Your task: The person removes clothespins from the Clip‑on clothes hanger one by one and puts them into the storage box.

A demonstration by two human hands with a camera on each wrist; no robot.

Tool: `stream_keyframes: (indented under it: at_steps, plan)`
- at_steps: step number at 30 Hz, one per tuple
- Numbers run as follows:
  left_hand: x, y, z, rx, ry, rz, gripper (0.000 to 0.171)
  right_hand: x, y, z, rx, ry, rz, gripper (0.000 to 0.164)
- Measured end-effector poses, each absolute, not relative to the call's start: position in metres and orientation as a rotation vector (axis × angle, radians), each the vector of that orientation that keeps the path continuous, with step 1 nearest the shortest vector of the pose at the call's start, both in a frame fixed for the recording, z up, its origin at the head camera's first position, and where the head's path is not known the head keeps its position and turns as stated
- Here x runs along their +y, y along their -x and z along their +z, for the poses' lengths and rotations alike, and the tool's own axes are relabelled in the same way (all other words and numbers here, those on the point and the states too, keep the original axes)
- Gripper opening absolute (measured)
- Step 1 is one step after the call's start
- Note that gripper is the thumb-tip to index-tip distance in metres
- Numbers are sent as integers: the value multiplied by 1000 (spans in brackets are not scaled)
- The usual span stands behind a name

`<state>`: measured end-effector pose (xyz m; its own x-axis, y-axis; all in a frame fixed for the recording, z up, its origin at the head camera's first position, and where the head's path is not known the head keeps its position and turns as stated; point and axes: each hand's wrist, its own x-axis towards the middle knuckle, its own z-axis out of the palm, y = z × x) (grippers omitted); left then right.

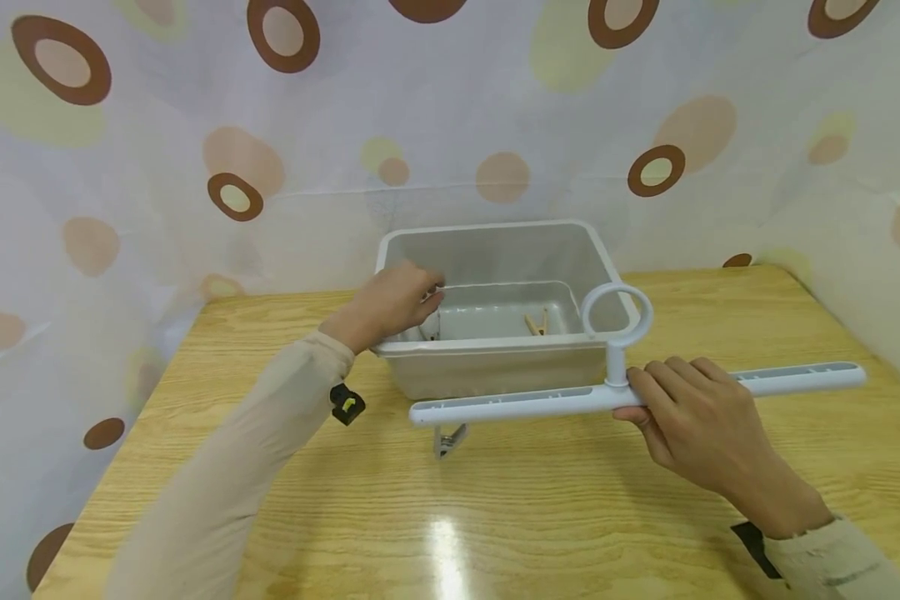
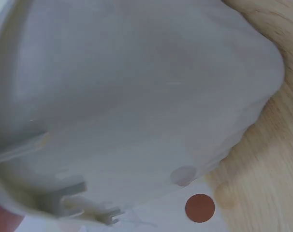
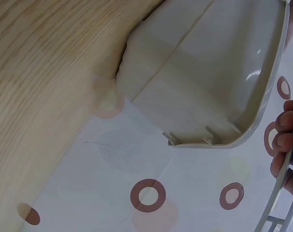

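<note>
In the head view, my right hand (image 1: 701, 417) grips a white plastic hanger bar (image 1: 510, 407) just right of its neck. A round ring (image 1: 648, 317) tops that neck. A grey clip (image 1: 448, 442) shows directly below the bar's left part; whether it is attached, I cannot tell. My left hand (image 1: 393, 304) reaches over the left side of a grey plastic bin (image 1: 495, 375), fingers bent and apart from the thumb. Beneath it, a partly hidden clip (image 1: 431, 332) is inside the bin. Right wrist fingers (image 3: 284, 130) wrap the hanger.
A wooden clothespin (image 1: 538, 323) lies in the bin, toward its right. The bin stands at the back of a wooden table (image 1: 330, 517), near a patterned cloth (image 1: 450, 108). The bin's outside fills most of the left wrist view.
</note>
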<state>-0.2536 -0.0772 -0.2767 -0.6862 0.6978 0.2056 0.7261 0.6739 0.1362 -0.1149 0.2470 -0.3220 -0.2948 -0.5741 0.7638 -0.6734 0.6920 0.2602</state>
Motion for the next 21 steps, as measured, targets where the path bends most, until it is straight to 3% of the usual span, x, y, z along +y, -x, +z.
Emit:
stream_keyframes:
  at_steps: [21]
  plan:
    - [-113, 199, -263, -2366, 1137, -638, 12, 233, 121, -316, -1949, -944, 140, 53]
